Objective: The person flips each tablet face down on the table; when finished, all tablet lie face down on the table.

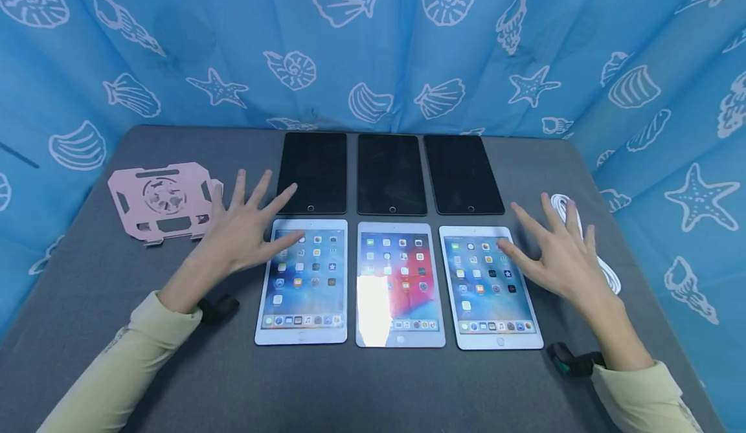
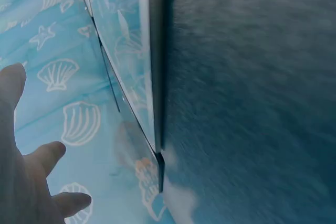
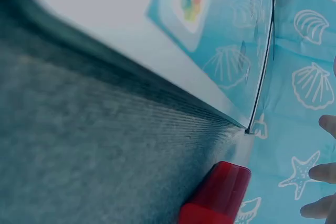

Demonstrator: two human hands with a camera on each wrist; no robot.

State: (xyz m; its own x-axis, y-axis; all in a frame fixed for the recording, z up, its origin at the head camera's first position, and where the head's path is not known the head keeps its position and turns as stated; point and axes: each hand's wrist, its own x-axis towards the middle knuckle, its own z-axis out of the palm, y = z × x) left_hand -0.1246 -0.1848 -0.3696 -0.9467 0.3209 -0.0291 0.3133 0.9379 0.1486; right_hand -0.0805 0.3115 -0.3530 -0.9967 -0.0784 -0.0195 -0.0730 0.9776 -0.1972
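My left hand point(image 1: 237, 229) is spread above the table, its thumb over the left white tablet point(image 1: 305, 290) and its fingertips close to the left black tablet point(image 1: 315, 167). Likewise spread, my right hand point(image 1: 556, 258) has its thumb over the upper edge of the right white tablet point(image 1: 489, 290). Neither hand holds anything; whether a thumb touches a screen I cannot tell. Between them lies the middle white tablet point(image 1: 405, 258), lit like the other two and showing app icons. Behind lie a middle black tablet point(image 1: 392, 171) and a right black tablet point(image 1: 464, 171), screens dark.
A pink cut-out panel point(image 1: 136, 193) lies left, partly behind the left hand. At right, a white coiled cable point(image 1: 609, 274) is partly covered by the right hand. The right wrist view shows a red object point(image 3: 218, 192), kind unclear. A blue shell-patterned curtain point(image 1: 373, 51) borders the grey table point(image 1: 373, 388).
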